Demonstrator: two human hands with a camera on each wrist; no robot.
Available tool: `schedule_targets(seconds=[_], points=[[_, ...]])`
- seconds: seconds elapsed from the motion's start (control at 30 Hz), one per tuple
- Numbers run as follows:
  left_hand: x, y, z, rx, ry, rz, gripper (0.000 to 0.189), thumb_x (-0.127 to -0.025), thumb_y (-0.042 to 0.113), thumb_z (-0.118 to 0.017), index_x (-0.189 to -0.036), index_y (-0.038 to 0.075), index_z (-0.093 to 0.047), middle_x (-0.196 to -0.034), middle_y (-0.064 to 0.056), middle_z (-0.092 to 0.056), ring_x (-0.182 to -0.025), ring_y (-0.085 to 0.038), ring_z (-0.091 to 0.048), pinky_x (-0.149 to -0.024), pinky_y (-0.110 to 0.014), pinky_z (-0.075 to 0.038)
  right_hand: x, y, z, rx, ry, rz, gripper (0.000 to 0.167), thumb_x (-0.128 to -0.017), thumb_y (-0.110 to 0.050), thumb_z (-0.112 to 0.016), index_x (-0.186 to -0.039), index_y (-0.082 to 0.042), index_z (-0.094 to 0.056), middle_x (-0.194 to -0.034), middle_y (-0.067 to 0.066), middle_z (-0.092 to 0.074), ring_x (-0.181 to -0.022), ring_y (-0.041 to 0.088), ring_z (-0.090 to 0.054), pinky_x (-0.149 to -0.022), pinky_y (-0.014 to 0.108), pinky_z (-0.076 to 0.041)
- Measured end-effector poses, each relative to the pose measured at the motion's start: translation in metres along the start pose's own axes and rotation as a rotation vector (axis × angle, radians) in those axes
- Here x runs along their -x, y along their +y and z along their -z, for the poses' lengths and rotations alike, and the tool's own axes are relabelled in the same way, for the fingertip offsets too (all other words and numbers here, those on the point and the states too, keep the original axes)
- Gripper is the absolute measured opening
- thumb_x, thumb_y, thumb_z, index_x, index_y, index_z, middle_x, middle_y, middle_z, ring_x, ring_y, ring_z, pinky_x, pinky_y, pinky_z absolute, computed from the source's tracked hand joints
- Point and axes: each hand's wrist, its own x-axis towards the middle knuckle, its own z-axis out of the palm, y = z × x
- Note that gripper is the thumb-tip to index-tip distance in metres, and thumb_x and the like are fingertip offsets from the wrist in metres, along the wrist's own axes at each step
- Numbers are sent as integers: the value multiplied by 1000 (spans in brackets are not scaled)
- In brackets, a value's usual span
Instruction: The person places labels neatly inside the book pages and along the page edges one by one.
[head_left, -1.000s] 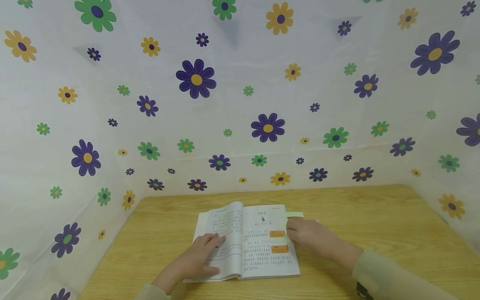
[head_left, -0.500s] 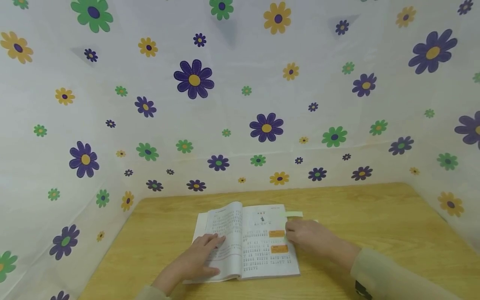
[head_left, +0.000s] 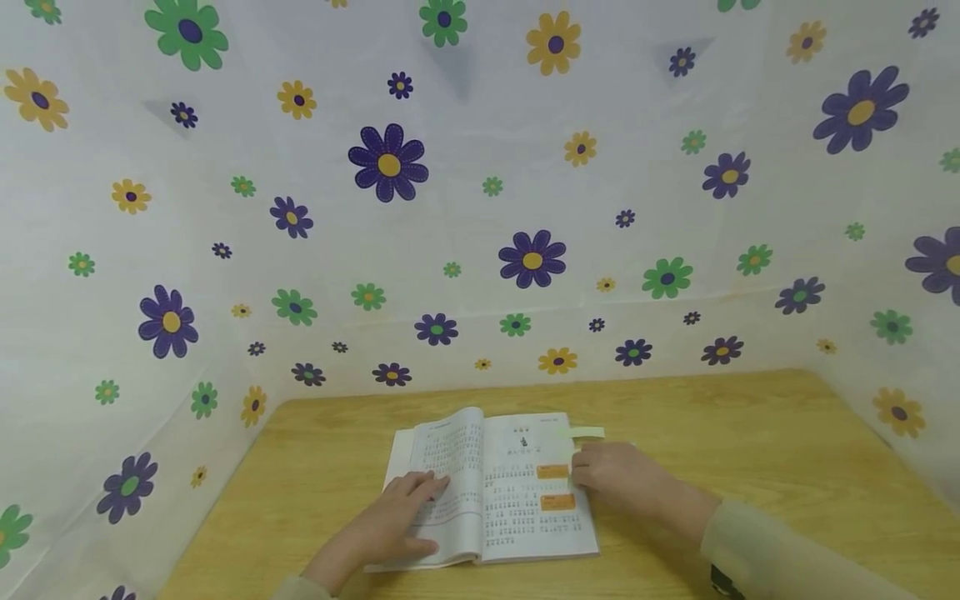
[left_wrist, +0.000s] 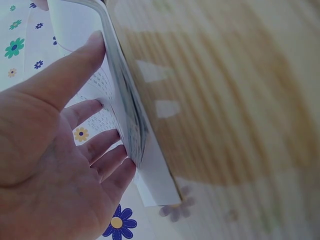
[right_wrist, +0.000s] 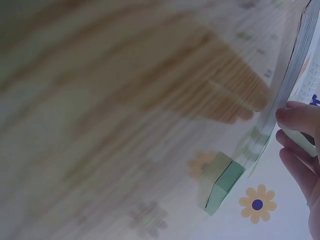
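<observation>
An open book (head_left: 525, 533) lies on the wooden table, its left pages bulging up near the spine. My left hand (head_left: 393, 517) rests on the left page with fingers spread; in the left wrist view the thumb (left_wrist: 75, 70) lies near the book's lower edge. At the right page's outer edge is my right hand (head_left: 618, 475), fingers bent. A pale strip (right_wrist: 297, 141), seemingly a sticky tab, shows between its thumb and fingers in the right wrist view, partly hidden. Just above this hand, a pale green sticky tab (head_left: 587, 432) sticks out from the page edge.
The wooden table (head_left: 720, 417) extends around the book and reflects the hands in the wrist views. A white sheet (head_left: 465, 225) printed with flowers hangs behind the table and along both sides.
Both hands stay in nearly the same places on the book. The small pale bit seen behind the right hand half a second ago no longer shows. The head view has shifted slightly.
</observation>
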Motion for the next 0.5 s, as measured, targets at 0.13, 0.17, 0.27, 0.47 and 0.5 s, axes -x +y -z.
schedule_targets(seconds=[0.13,0.17,0.27,0.47,0.5], points=[[0,-1,-1,-7,8,-6,85,-87,28,-89,-159,9,-47,-162,-24,-43,-147,-46,-43,-120,-67,-42,1,0,1,22,-17,-6,9,-89,-12,-84,-90,-19,-79,-95,-7,-78,-86,7,-68,-80,20,-61],[0,-1,-1,-5,7,-5,85,-87,28,-89,-159,10,-47,-162,-23,-43,-147,-45,-43,-120,-67,-43,1,0,1,26,-21,-5,8,-89,-12,-84,-90,-19,-79,-95,-7,-78,-85,7,-68,-80,20,-61],[1,0,-1,9,6,1,85,-87,27,-89,-159,9,-47,-162,-23,-43,-147,-45,-43,-119,-67,-43,2,1,1,43,-25,6,8,-89,-14,-85,-90,-20,-80,-95,-8,-78,-85,6,-67,-81,20,-61],[1,1,-1,16,2,6,85,-87,27,-90,-158,10,-48,-162,-23,-43,-147,-45,-43,-119,-67,-43,3,1,2,70,13,39,8,-88,-16,-86,-86,-21,-80,-92,-10,-79,-87,7,-67,-85,22,-60],[1,1,-1,15,2,7,85,-87,27,-90,-158,10,-48,-163,-23,-43,-147,-45,-43,-119,-67,-43,3,0,2,71,13,40,8,-88,-16,-86,-86,-21,-80,-91,-10,-78,-85,7,-66,-83,21,-60]])
